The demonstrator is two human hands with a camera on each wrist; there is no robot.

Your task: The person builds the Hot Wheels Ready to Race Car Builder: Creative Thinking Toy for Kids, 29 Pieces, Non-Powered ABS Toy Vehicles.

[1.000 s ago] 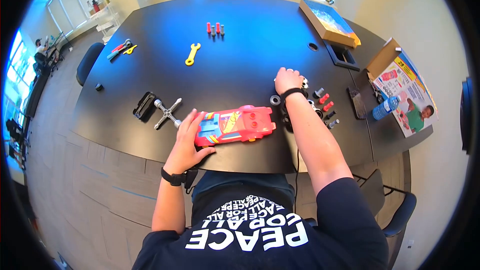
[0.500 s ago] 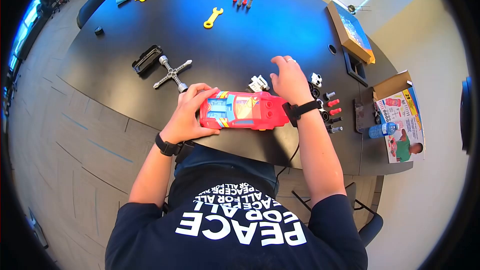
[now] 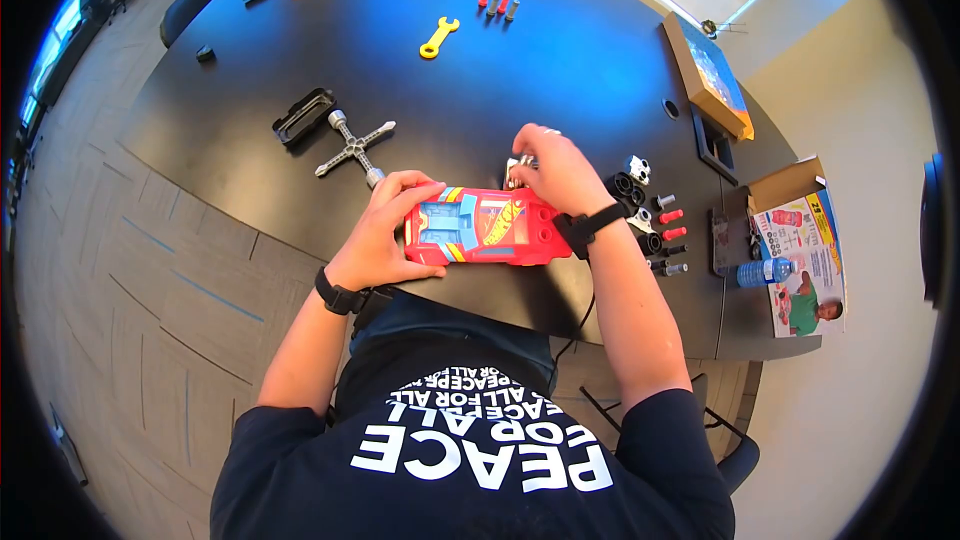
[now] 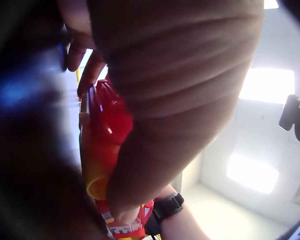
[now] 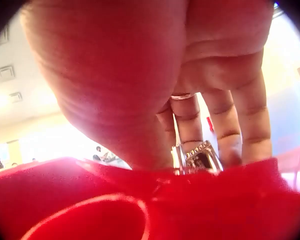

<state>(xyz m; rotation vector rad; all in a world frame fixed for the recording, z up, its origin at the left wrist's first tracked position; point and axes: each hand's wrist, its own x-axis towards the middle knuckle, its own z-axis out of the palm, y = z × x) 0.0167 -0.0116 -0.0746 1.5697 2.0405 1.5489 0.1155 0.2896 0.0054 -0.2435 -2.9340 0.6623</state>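
A red toy car (image 3: pixel 480 230) with a blue cab area lies near the table's front edge. My left hand (image 3: pixel 385 230) grips its left end, thumb on the near side and fingers on the far side. Reaching over the car's right end, my right hand (image 3: pixel 550 172) holds a small silver-white toy engine piece (image 3: pixel 516 170) just beyond the car. From the right wrist, that piece shows between thumb and fingers, partly hidden behind the red body. A grey cross-shaped lug wrench (image 3: pixel 355 149) lies past my left hand.
Right of my right forearm are black wheels (image 3: pixel 622 186), a white toy part (image 3: pixel 637 170) and several bolts (image 3: pixel 672 215). Farther off lie a yellow wrench (image 3: pixel 439 38), upright bolts (image 3: pixel 503 5) and a black tray-like part (image 3: pixel 304 117). A water bottle (image 3: pixel 765 272) stands right.
My right hand moved left from the parts on the right. Half a second ago the engine piece stood apart from it; now my fingers are around it. The left hand stays on the car.
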